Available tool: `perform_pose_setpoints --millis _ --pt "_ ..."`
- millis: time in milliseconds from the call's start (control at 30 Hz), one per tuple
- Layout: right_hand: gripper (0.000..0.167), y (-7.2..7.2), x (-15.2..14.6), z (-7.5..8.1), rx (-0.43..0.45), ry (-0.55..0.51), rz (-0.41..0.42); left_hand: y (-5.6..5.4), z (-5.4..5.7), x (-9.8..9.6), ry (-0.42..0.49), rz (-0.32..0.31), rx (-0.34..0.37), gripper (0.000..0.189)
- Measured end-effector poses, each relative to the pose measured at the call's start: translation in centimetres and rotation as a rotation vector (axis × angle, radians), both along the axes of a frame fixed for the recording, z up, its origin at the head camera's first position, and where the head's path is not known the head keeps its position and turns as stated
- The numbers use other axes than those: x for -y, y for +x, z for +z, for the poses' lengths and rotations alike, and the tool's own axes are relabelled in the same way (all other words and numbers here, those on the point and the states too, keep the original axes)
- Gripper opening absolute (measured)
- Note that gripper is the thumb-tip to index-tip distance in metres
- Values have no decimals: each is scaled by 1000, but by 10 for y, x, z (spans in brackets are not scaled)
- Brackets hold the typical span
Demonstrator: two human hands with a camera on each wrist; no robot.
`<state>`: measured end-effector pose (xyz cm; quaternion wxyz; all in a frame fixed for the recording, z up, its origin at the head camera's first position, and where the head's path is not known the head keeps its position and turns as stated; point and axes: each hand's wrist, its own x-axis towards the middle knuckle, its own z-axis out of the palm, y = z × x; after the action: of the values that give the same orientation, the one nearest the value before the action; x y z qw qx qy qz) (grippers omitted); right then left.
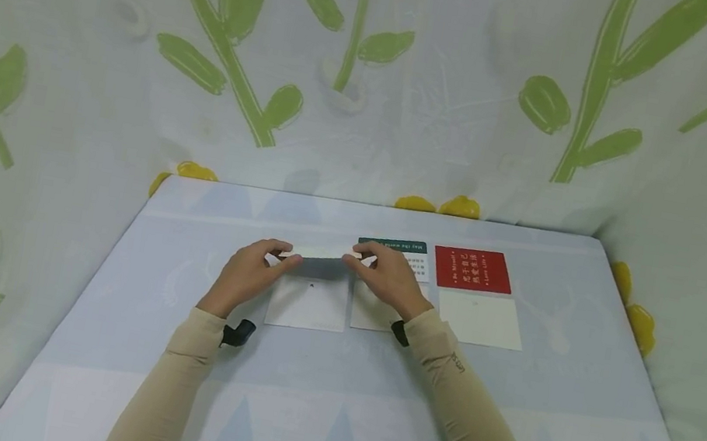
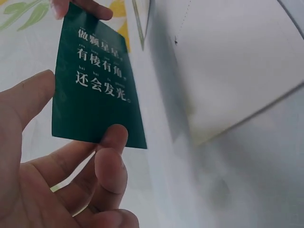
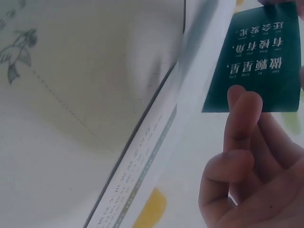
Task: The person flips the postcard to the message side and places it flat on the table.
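A small dark green card with white Chinese characters (image 2: pixel 95 116) is held raised and tilted between both hands. My left hand (image 1: pixel 242 273) pinches one short end of it, and my right hand (image 1: pixel 391 281) pinches the other. From the head view the card (image 1: pixel 322 268) is nearly edge-on. Just below it lies a white sheet (image 1: pixel 307 308) with a tiny mark. A second white sheet (image 1: pixel 371 310) lies under my right hand, which partly covers it; the right wrist view shows a small bird drawing and dotted line on a white sheet (image 3: pixel 71 142).
Behind my right hand lies a green-and-white printed card (image 1: pixel 416 248), partly covered. Farther right a red card with white lettering (image 1: pixel 472 270) lies above another white sheet (image 1: pixel 481 322). The pale blue patterned table (image 1: pixel 304 417) is enclosed by flower-printed cloth (image 1: pixel 425 138).
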<state>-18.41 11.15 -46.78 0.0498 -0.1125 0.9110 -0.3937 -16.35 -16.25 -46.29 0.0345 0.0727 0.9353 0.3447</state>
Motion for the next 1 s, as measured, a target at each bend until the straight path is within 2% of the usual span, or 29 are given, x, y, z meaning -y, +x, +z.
perform_pose_setpoints --millis 267,433,700,1000 --pt "48 2 -1 -4 32 -25 50 3 -11 8 -19 -31 -17 57" --pt "46 2 -1 -7 20 -25 89 5 -13 9 -84 -44 -70 54" --pt "42 2 -1 -11 32 -7 105 2 -16 6 -205 -63 -171 53" --pt "39 0 1 -13 45 37 128 0 -15 7 -210 -82 -149 49"
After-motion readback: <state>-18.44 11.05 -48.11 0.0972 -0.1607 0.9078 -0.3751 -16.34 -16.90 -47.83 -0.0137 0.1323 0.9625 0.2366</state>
